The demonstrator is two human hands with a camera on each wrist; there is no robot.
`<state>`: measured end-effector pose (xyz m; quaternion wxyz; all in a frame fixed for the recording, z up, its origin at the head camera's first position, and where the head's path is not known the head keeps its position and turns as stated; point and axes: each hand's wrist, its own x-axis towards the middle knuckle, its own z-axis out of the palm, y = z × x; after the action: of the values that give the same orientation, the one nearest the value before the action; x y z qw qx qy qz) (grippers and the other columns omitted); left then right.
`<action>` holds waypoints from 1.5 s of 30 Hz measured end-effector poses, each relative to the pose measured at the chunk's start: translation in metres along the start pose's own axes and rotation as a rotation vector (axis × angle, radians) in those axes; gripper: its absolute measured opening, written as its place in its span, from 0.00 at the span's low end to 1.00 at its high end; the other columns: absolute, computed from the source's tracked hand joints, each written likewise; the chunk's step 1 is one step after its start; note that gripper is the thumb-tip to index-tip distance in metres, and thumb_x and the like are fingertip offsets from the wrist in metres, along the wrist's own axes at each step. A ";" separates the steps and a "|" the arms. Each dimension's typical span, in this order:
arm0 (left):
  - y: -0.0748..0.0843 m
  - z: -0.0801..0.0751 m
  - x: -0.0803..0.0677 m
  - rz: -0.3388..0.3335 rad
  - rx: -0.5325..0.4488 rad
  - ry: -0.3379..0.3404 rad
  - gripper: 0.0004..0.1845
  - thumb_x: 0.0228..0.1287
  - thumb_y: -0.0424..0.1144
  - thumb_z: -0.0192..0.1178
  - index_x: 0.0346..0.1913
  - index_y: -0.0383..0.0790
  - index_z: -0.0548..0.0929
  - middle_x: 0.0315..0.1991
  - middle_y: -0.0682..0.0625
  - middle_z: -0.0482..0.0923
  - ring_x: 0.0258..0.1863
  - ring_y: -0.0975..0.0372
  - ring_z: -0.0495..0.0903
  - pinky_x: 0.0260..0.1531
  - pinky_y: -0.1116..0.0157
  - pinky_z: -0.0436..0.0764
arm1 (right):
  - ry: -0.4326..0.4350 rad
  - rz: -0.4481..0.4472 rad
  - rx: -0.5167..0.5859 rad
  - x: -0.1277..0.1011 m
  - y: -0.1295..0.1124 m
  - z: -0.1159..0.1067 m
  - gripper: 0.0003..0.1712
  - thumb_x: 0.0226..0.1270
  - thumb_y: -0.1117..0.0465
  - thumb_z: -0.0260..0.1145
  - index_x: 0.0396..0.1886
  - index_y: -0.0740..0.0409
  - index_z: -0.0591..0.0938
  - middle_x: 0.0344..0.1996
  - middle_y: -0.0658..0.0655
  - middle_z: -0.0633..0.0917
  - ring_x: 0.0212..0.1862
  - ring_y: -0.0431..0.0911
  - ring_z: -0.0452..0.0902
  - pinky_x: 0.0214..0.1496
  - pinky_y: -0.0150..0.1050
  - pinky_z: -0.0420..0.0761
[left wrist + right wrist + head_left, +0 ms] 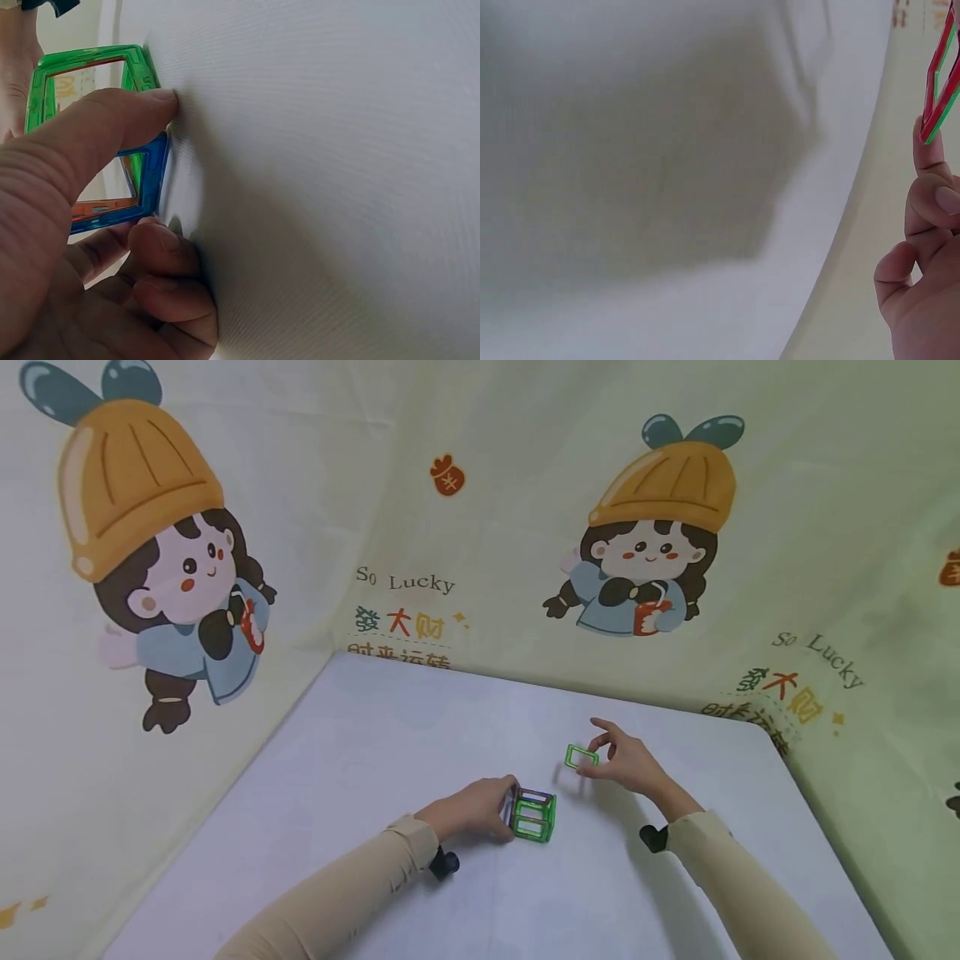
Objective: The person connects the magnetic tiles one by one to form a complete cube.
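Observation:
A small box of magnetic tiles (532, 821), its frames mostly green with some purple, stands on the white table. My left hand (474, 810) holds it at its left side. In the left wrist view, the thumb lies over green and blue tile frames (154, 176), with an orange edge behind; curled fingers sit below. To the right and farther back, my right hand (628, 766) pinches a green square frame tile (572, 751) above the table. Red and green edges of the held piece (930, 124) show in the right wrist view; whether it is one tile or two, I cannot tell.
The white table (420, 735) reaches back to a cream cloth backdrop (495, 543) printed with cartoon figures and lettering. Black wrist cameras sit at the left cuff (444, 865) and the right cuff (654, 838).

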<state>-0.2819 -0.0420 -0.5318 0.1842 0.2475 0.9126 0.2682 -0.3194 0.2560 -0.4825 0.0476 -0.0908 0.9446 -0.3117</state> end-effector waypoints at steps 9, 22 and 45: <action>-0.002 -0.003 -0.001 0.016 -0.018 -0.013 0.38 0.47 0.40 0.81 0.62 0.47 0.75 0.33 0.56 0.75 0.31 0.65 0.73 0.30 0.67 0.75 | -0.029 -0.117 0.023 -0.022 -0.042 0.030 0.58 0.49 0.44 0.84 0.76 0.56 0.67 0.47 0.47 0.83 0.39 0.47 0.69 0.33 0.36 0.68; 0.002 -0.004 -0.002 0.047 -0.010 -0.033 0.35 0.48 0.39 0.81 0.58 0.47 0.73 0.32 0.55 0.75 0.30 0.65 0.72 0.30 0.67 0.74 | -0.064 -0.157 0.030 -0.043 -0.061 0.060 0.54 0.46 0.47 0.86 0.72 0.55 0.72 0.42 0.41 0.82 0.33 0.40 0.68 0.30 0.32 0.67; -0.010 0.000 -0.007 0.012 -0.056 -0.023 0.37 0.46 0.38 0.82 0.59 0.48 0.72 0.31 0.55 0.76 0.29 0.64 0.73 0.29 0.68 0.74 | 0.013 -0.311 -0.249 -0.047 -0.073 0.074 0.50 0.45 0.40 0.85 0.69 0.46 0.75 0.39 0.35 0.81 0.33 0.30 0.75 0.55 0.45 0.64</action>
<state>-0.2796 -0.0532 -0.5359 0.2000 0.2506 0.9012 0.2918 -0.2521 0.1646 -0.4963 -0.0188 -0.2390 0.9507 -0.1967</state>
